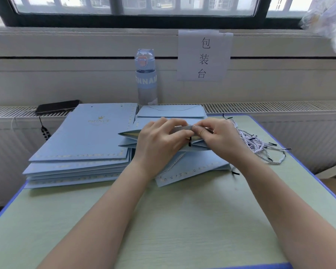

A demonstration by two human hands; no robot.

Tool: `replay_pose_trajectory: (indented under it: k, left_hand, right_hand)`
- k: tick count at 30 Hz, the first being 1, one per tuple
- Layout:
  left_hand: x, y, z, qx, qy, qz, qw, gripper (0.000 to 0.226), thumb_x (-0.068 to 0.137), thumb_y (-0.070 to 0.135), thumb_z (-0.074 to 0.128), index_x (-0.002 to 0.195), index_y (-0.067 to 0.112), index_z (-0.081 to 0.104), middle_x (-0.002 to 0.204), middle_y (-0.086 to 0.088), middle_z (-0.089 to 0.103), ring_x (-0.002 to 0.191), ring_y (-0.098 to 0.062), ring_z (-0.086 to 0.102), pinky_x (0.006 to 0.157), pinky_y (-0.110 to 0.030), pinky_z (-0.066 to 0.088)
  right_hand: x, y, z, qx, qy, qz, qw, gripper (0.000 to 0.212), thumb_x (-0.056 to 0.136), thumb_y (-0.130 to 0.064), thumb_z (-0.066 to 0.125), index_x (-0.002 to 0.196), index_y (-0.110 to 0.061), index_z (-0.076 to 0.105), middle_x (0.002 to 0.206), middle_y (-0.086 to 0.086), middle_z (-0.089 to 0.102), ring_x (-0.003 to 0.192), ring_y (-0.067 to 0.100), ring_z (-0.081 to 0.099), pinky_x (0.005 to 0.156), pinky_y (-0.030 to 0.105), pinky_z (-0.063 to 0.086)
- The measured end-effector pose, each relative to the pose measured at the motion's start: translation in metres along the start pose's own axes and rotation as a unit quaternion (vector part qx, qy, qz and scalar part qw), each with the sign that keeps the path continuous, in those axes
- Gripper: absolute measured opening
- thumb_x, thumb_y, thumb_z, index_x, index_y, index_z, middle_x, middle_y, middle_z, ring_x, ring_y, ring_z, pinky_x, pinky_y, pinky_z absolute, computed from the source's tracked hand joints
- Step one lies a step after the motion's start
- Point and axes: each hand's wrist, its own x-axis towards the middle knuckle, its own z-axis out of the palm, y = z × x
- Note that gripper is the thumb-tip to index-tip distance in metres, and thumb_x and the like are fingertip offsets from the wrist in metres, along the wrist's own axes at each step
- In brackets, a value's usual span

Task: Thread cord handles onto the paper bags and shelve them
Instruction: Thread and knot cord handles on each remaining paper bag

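Pinching 1 bag (pixel 128 133): L hand (pixel 159 144) + R hand (pixel 219 140); 1 bottle (pixel 146 78) behind.

Packing station: wall sign (pixel 204 56), bag stack (pixel 80 144)

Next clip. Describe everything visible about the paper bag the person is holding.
The paper bag is light blue, smooth card-like paper, with a cream inside showing at its left end. It is partly opened, its side fold forming a sideways V. It is held above the table, right of a stack of flat bags. The left hand grips its middle; the right hand pinches its upper edge. A black cord tip pokes out between the hands.
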Motion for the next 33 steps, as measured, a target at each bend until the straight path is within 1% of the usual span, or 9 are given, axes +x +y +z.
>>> replay_pose_trajectory:
  k: [8,14,16,19,22,26,29,31,33]
  left_hand:
    - [0.003,0.0,-0.004,-0.03,-0.018,0.022,0.999,0.007,0.087,0.026,0.071,0.084,0.032,0.075,0.096,0.005,0.068,0.073,-0.016,0.059,0.045,-0.029,0.045]
    - [0.003,-0.003,-0.007,-0.088,0.021,-0.019,0.996,0.007,0.085,0.02,0.072,0.083,0.026,0.075,0.091,0.009,0.07,0.072,-0.013,0.062,0.044,-0.032,0.047]
    - [0.003,-0.005,-0.01,-0.1,0.007,-0.028,0.995,0.009,0.084,0.024,0.072,0.092,0.027,0.071,0.093,0.01,0.07,0.075,-0.012,0.063,0.048,-0.031,0.05]
    - [0.002,-0.009,-0.014,-0.075,-0.056,-0.094,0.991,0.037,0.079,0.031,0.072,0.111,0.029,0.054,0.094,0.013,0.07,0.075,-0.008,0.065,0.052,-0.023,0.047]
    - [-0.002,-0.017,-0.014,-0.031,-0.071,-0.093,0.993,0.011,0.078,0.031,0.069,0.088,0.027,0.072,0.075,0.012,0.072,0.062,-0.014,0.067,0.047,-0.02,0.043]
    - [-0.006,-0.018,-0.01,-0.041,-0.075,-0.049,0.995,0.01,0.079,0.031,0.067,0.075,0.028,0.076,0.069,0.012,0.071,0.065,-0.011,0.069,0.045,-0.019,0.045]
    - [-0.007,-0.011,-0.005,-0.076,-0.091,-0.02,0.993,0.014,0.082,0.03,0.063,0.077,0.026,0.076,0.071,0.013,0.072,0.07,-0.01,0.071,0.047,-0.021,0.049]
    - [-0.006,-0.004,-0.003,-0.102,-0.097,-0.006,0.99,0.011,0.081,0.028,0.067,0.078,0.024,0.077,0.073,0.011,0.073,0.071,-0.011,0.071,0.05,-0.023,0.052]
    - [-0.006,-0.001,-0.002,-0.117,-0.106,-0.003,0.987,0.008,0.079,0.026,0.07,0.078,0.023,0.077,0.074,0.009,0.073,0.07,-0.012,0.071,0.051,-0.025,0.054]
  right_hand:
    - [0.001,0.002,-0.002,0.016,-0.051,0.013,0.999,0.013,0.091,-0.018,0.06,0.083,-0.019,0.07,0.074,-0.015,0.062,0.068,-0.004,0.055,0.062,0.006,0.038]
    - [0.002,0.006,-0.008,0.081,0.01,0.02,0.996,0.005,0.081,-0.021,0.074,0.083,-0.016,0.076,0.074,-0.007,0.072,0.068,0.005,0.064,0.066,0.013,0.047]
    - [0.002,0.007,-0.01,0.079,0.017,0.019,0.997,0.002,0.08,-0.021,0.075,0.082,-0.02,0.076,0.075,-0.007,0.072,0.07,0.007,0.066,0.069,0.02,0.051]
    - [0.002,0.009,-0.011,0.059,0.015,0.013,0.998,0.004,0.081,-0.022,0.075,0.083,-0.024,0.076,0.073,-0.014,0.071,0.071,0.002,0.064,0.07,0.021,0.049]
    - [0.001,0.01,-0.02,0.064,-0.042,0.062,0.995,0.006,0.081,-0.024,0.073,0.085,-0.022,0.076,0.068,-0.019,0.068,0.061,-0.007,0.056,0.064,0.011,0.038]
    - [0.002,0.015,-0.021,0.018,-0.139,0.124,0.982,0.024,0.089,-0.043,0.058,0.101,-0.028,0.073,0.099,-0.014,0.07,0.094,0.002,0.06,0.081,0.021,0.044]
    - [0.002,0.016,-0.009,-0.018,-0.114,0.112,0.987,0.018,0.089,-0.031,0.062,0.106,-0.031,0.068,0.086,-0.016,0.064,0.073,0.004,0.056,0.07,0.019,0.044]
    - [0.002,0.016,-0.003,0.043,-0.094,0.133,0.986,0.022,0.086,-0.016,0.067,0.105,-0.027,0.068,0.081,-0.011,0.063,0.066,-0.001,0.054,0.062,0.007,0.043]
    - [0.002,0.018,-0.002,0.118,-0.059,0.158,0.979,0.021,0.084,-0.008,0.068,0.1,-0.022,0.069,0.08,-0.004,0.065,0.062,-0.003,0.057,0.057,0.004,0.042]
